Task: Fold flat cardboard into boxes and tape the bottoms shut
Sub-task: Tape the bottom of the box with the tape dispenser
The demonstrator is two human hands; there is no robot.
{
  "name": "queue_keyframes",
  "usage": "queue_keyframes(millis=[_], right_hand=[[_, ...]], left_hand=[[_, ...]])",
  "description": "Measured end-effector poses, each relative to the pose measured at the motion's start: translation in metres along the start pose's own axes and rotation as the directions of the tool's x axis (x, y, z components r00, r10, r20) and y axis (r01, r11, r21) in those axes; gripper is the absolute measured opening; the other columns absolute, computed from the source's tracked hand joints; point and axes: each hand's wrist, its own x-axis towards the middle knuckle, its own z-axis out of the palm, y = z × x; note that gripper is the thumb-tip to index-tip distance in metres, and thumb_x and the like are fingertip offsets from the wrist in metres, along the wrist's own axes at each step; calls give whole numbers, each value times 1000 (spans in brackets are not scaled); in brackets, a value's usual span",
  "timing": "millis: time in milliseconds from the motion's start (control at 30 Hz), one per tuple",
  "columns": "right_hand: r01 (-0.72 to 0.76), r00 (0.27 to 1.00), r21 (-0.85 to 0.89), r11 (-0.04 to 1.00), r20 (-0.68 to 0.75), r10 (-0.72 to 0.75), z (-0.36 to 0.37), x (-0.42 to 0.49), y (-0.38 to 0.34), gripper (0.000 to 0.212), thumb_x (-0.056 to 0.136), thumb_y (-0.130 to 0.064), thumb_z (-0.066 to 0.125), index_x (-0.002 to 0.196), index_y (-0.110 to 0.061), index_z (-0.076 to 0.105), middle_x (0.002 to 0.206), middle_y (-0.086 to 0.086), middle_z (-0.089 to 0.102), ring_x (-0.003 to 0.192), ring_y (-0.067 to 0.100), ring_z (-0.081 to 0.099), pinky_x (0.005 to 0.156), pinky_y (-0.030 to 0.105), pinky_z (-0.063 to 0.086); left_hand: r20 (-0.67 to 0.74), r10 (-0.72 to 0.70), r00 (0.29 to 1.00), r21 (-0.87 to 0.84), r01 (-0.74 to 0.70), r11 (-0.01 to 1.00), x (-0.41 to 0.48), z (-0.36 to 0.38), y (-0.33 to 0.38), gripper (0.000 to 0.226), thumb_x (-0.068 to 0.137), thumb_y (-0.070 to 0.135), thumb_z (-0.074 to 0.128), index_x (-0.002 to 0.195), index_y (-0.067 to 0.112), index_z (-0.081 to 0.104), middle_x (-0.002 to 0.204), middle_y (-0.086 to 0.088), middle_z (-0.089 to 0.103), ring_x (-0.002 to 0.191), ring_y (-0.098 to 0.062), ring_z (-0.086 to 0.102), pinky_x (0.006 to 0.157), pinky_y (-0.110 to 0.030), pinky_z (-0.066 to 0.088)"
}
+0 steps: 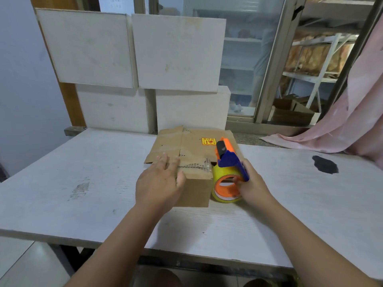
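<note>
Fingers of our left hand lie straight and slightly spread, pressing flat on the near top of the cardboard box, with the thumb at its front edge. Our right hand is curled round the blue handle of the tape dispenser, its thumb at the orange core of the yellow tape roll. We hold the dispenser just beside the box's right side, the roll low against the counter and the orange head tilted up over the box top. A strip of clear tape runs along the seam of the closed flaps, from our left fingertips across to the dispenser. The box stands at the middle of the counter, and a yellow and red sticker shows on its far flap. A dark stain marks the counter to the right. Behind the box, white panels lean upright, and a pink cloth hangs at the far right.
</note>
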Motion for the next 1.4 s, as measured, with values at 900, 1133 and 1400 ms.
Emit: queue_keyframes(millis=[900, 1133, 1400], right_hand=[[312, 919, -23, 950, 262, -296, -35, -21, -33, 65, 81, -55, 59, 125, -79, 18, 126, -33, 43, 110, 9, 54, 91, 24, 46], [389, 907, -242, 889, 270, -324, -35, -20, -15, 64, 87, -54, 54, 116, -86, 7, 113, 2, 54, 94, 7, 50, 78, 11, 36], [290, 944, 20, 957, 160, -289, -41, -24, -13, 57, 85, -53, 58, 127, -73, 25, 132, -31, 45, 116, -3, 51, 84, 10, 44]], left_hand=[[-67, 362, 930, 142, -350, 926, -5, 9, 25, 60, 97, 56, 29, 150, 29, 21, 156, 11, 22, 141, -9, 25, 113, -28, 16], [-79, 354, 932, 141, -341, 929, -9, 1, 28, 53, 97, 54, 31, 145, 32, 30, 150, 15, 33, 133, -10, 37, 104, -27, 30], [-86, 329, 940, 121, -318, 940, -6, 7, 27, 57, 96, 55, 31, 149, 35, 21, 155, 17, 21, 141, -7, 24, 113, -27, 18]])
